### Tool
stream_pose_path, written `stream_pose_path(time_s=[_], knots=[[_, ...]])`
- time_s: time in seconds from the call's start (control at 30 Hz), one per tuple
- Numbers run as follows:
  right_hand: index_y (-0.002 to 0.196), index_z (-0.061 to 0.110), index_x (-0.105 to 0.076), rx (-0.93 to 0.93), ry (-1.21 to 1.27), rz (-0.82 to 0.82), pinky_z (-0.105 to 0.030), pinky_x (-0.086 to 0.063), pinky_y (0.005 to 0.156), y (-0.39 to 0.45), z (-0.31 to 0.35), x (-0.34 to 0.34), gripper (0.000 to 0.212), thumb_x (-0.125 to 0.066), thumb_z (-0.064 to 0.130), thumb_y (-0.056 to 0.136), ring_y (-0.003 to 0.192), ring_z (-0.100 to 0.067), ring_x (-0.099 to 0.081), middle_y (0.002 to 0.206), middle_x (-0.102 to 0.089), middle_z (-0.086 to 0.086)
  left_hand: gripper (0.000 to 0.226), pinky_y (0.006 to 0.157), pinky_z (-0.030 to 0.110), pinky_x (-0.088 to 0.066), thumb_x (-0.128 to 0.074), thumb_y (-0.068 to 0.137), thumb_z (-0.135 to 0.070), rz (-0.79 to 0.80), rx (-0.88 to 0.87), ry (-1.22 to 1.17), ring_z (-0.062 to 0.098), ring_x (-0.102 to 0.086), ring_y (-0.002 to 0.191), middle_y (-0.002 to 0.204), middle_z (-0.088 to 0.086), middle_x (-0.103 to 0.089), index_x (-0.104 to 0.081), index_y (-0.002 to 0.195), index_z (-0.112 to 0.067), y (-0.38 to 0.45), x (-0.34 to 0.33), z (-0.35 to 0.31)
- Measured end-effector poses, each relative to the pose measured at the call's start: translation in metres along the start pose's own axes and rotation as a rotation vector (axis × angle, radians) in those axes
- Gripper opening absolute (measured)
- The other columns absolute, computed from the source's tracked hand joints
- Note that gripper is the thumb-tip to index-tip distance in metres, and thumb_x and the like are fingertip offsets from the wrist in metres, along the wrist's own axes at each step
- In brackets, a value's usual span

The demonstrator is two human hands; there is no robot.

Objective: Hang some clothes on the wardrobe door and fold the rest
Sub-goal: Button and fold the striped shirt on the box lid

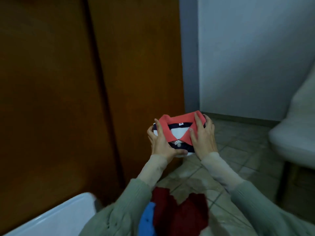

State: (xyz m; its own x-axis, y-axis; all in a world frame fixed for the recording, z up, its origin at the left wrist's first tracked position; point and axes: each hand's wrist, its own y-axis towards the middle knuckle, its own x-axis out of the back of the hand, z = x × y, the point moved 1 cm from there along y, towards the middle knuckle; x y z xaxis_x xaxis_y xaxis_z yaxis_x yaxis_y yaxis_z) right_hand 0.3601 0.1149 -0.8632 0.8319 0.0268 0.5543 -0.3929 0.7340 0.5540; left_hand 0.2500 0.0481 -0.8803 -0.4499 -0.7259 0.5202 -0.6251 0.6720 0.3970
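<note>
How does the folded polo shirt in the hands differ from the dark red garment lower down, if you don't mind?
The polo shirt is folded into a neat packet, the dark red garment is bunched and loose. The polo shirt is navy and white striped with a coral collar; the red garment is one plain colour. The left hand and right hand grip the polo shirt; neither holds the red garment.
</note>
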Motion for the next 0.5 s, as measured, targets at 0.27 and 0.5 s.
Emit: stream_pose_path(time_s=[0.27, 0.5], knots=[[0.146, 0.018, -0.029, -0.128, -0.266, -0.287, -0.045, -0.034, 0.106, 0.056, -0.111, 0.087, 0.056, -0.047, 0.022, 0.093, 0.135, -0.030, -0.028, 0.149, -0.026, -0.010, 0.145, 0.113, 0.024, -0.017, -0.094, 0.046, -0.021, 0.210, -0.157, -0.185, 0.021, -0.012, 0.138, 0.143, 0.008, -0.005, 0.008, 0.150, -0.018, 0.038, -0.116, -0.086], [0.146, 0.014, -0.028, -0.308, -0.450, -0.382, -0.042, -0.031, 0.102, 0.050, -0.130, 0.181, 0.054, -0.043, 0.017, 0.094, 0.133, -0.033, -0.023, 0.144, -0.026, -0.016, 0.137, 0.111, 0.022, -0.018, -0.091, 0.053, -0.016, 0.447, -0.220, -0.337, 0.023, -0.010, 0.141, 0.145, 0.009, -0.001, 0.004, 0.151, -0.020, 0.035, -0.183, -0.163]])
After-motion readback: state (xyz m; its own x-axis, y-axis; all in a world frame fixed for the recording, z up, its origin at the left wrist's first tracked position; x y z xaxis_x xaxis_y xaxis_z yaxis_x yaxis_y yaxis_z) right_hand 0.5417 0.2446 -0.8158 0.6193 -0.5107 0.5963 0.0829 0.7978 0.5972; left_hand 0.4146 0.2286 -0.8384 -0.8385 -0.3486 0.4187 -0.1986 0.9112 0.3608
